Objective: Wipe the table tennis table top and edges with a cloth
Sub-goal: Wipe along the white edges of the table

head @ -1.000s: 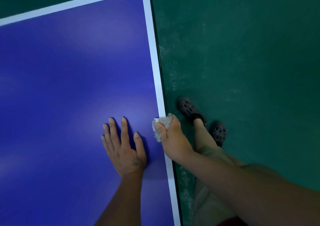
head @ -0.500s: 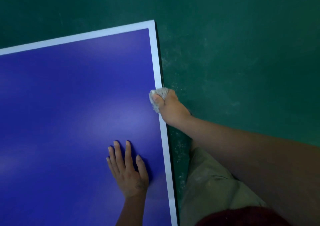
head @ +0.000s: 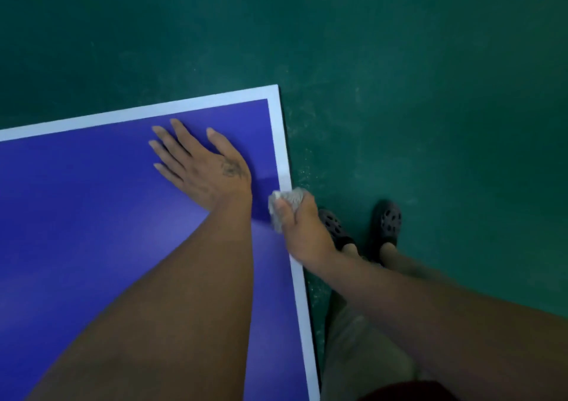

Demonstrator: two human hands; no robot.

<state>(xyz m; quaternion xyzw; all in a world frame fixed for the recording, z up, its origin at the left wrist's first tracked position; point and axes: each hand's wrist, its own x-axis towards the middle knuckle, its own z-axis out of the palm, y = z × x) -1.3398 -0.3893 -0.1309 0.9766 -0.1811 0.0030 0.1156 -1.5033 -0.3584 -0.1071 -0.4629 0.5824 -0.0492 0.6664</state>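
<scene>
The right hand (head: 302, 231) grips a crumpled grey cloth (head: 289, 198) against the white right edge of the blue bench (head: 92, 216), near its far corner. The left hand (head: 203, 167) lies flat on the top, fingers straight and spread. Dark shoes (head: 387, 222) stand on the green floor (head: 430, 93).

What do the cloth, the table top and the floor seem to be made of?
Cloth: grey woven or terry fabric, judging by its fuzzy, crumpled surface in the right hand. Table top: probably painted board, blue with a white edge line, smooth with a soft sheen. Floor: matte green, perhaps rubber or vinyl; unclear.
</scene>
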